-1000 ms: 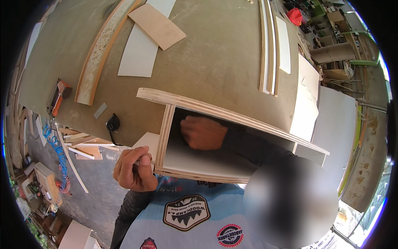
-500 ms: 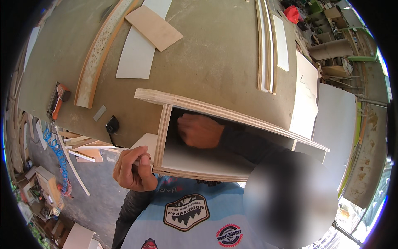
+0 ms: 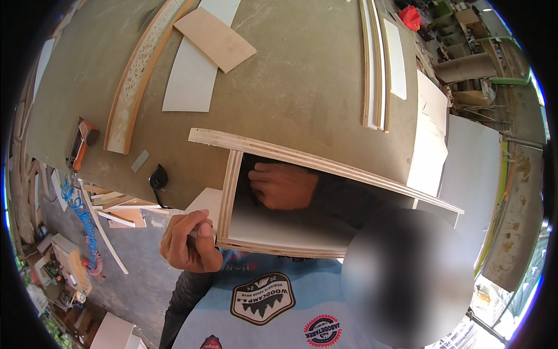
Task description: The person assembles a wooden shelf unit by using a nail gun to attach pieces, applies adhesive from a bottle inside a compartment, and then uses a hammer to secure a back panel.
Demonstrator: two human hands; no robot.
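I judge the plywood box (image 3: 290,231) joined at the near desk (image 3: 302,87) edge, remainder unclear; left hand (image 3: 192,241), right hand (image 3: 283,186) curled, contents indeterminable

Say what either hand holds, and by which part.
Cannot be told: the left hand curls beside the left end of the plywood box, any grip unclear; the right hand curls inside, likewise unclear.

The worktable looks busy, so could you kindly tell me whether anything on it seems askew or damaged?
The tan panel lies askew across the white strip, at odds with the parallel boards at right. The long board left of it has a speckled, rough-looking surface; I cannot tell whether that is damage.
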